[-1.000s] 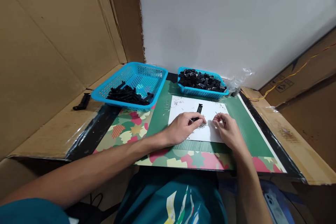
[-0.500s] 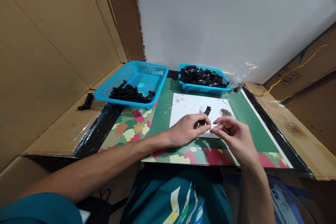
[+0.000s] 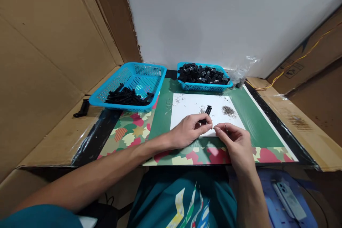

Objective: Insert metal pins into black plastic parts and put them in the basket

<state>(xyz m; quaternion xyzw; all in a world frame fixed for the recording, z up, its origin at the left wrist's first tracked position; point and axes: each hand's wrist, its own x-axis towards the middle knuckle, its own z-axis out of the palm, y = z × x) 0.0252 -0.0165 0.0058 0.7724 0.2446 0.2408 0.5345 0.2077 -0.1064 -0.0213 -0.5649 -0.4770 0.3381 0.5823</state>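
My left hand [image 3: 190, 130] rests over the white sheet [image 3: 181, 114], its fingers curled and closed around the lower part of a slim black plastic part [image 3: 208, 109]. The upper end of that part sticks out past the index finger; the rest is mostly covered. Close beside it, my right hand [image 3: 235, 139] pinches thumb and index finger together near the left fingertips. A tiny light speck shows at the pinch, too small to name. Tiny metal pieces [image 3: 228, 110] lie heaped on the sheet at the right, with others scattered about.
A blue basket [image 3: 160, 82] of long black parts stands at the left. Another blue basket [image 3: 203, 87], heaped with short black pieces, is at the back beside a clear plastic bag [image 3: 240, 74]. One black part [image 3: 82, 108] lies on the cardboard at left. A phone [image 3: 290, 199] lies low right.
My right hand has moved in toward the left fingertips, and its thumb and index finger have closed into a pinch. My left hand holds its place. The view has shifted slightly.
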